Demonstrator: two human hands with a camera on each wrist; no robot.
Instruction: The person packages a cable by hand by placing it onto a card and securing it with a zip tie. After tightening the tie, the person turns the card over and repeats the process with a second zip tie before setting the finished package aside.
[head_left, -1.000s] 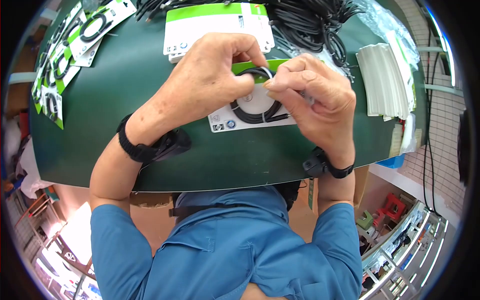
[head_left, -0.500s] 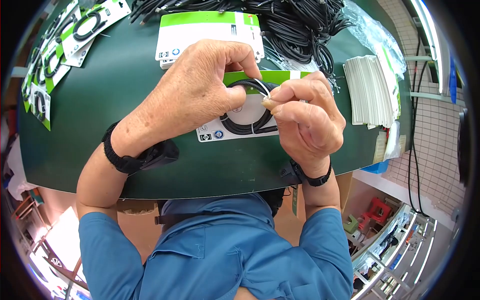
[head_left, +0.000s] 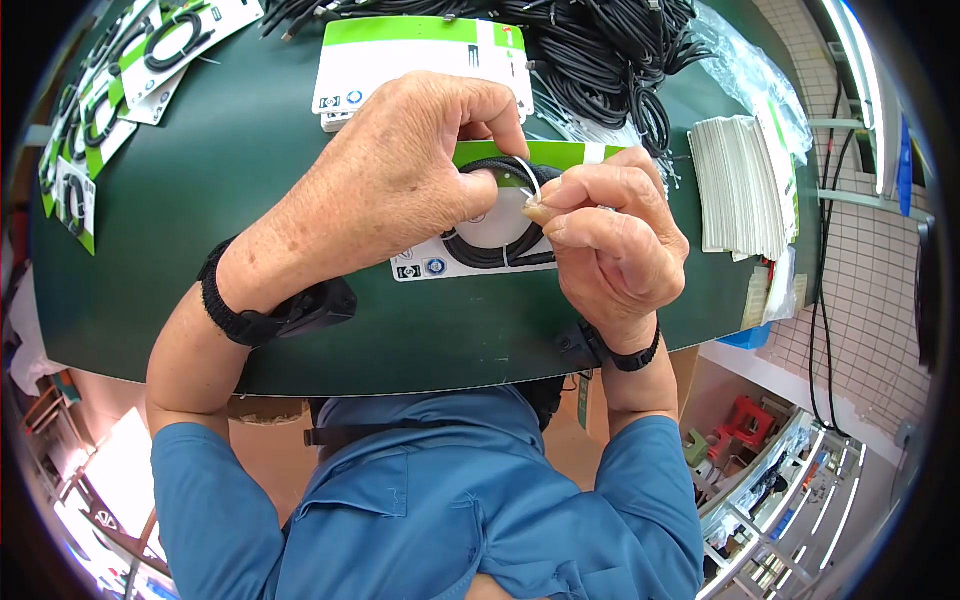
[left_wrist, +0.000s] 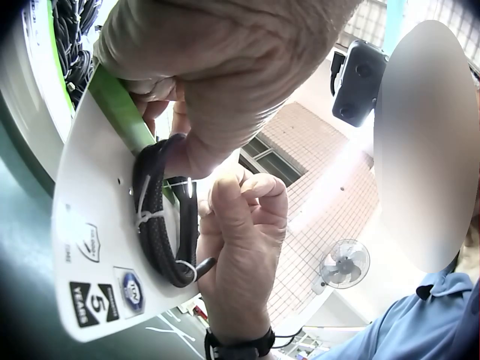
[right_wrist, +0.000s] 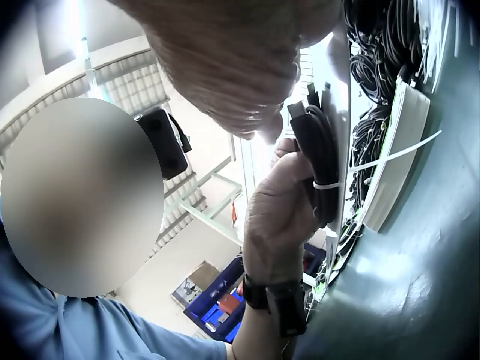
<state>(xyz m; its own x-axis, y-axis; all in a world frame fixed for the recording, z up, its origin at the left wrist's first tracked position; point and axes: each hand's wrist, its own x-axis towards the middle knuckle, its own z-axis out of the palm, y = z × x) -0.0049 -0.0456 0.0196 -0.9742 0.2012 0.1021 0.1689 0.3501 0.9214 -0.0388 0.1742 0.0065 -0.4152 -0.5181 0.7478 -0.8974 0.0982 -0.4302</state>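
Observation:
A coiled black cable lies against a white and green card, which stands tilted in the left wrist view. The left hand grips the coil and card at their upper left, thumb across the cable. At the coil's top right, the right hand pinches the end of a thin white tie between thumb and forefinger. The tie loops over the cable. Another tie binds the coil's lower part. In the right wrist view the cable's plug ends stick up beside the left hand.
Behind the hands stands a stack of cards, with a heap of black cables and loose white ties to its right. Carded cables lie at the far left. Blank cards and clear plastic are at the right.
Over the last second the head view has shifted, so everything sits a little lower and further left. Since half a second ago, the tie's loop stands slightly more upright; both hands keep their hold.

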